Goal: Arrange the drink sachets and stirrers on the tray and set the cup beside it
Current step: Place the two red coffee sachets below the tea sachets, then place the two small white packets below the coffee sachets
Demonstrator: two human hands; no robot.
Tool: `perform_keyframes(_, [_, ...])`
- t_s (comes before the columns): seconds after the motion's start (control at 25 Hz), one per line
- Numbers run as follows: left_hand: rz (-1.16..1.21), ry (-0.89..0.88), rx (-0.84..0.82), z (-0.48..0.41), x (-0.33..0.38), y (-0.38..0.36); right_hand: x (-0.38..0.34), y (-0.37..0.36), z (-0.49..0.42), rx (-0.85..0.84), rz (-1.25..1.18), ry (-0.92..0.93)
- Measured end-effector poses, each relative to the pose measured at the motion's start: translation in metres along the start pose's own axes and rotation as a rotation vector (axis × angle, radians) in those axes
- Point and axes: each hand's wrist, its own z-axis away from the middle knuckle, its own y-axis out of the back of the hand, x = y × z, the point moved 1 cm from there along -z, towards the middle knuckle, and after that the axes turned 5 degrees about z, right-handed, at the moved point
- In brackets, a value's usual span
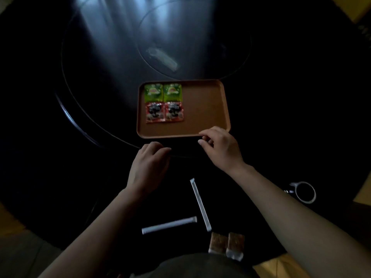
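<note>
Nearest the viewer, well short of the tray (204, 109), two brown sachets (226, 245) and two paper-wrapped stirrers (200, 204) are lying unplaced on the dark glossy table (100, 77). Two green sachets (163, 92) and two red sachets (164, 112), flat and shiny, are sitting squared in the tray's far-left part, while the white-rimmed cup (304, 192) is waiting well right of the tray's near edge. The right hand (220, 147) is being held loosely curled at the tray's near rim and the left hand (149, 163) just short of it, both empty.

Dark round table under a glossy glass top

The black table (100, 57) carries a raised circular turntable (192, 27) at its far centre, where a pale, blurred wrapper (162, 58) lies; yellowish floor (281, 267) shows near right.
</note>
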Motion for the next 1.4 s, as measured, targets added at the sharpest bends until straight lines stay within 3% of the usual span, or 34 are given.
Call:
perform_keyframes(0.16, [0.120, -0.034, -0.113, 0.061, 0.036, -0.029, 0.025, 0.015, 0.082, -0.111, -0.026, -0.121])
perform_keyframes(0.36, [0.158, -0.129, -0.390, 0.105, 0.075, -0.069, 0.061, 0.012, 0.169, -0.353, -0.048, -0.279])
perform_keyframes(0.64, [0.027, -0.288, -0.579, 0.110, 0.103, -0.100, 0.062, -0.006, 0.227, -0.459, 0.059, -0.249])
perform_keyframes(0.92, [-0.186, -0.433, -0.611, 0.124, 0.115, -0.113, 0.064, -0.011, 0.245, -0.520, 0.174, -0.184])
perform_keyframes(1.4, [-0.045, -0.238, -0.510, 0.128, 0.122, -0.121, 0.074, -0.018, 0.251, -0.459, 0.213, -0.146])
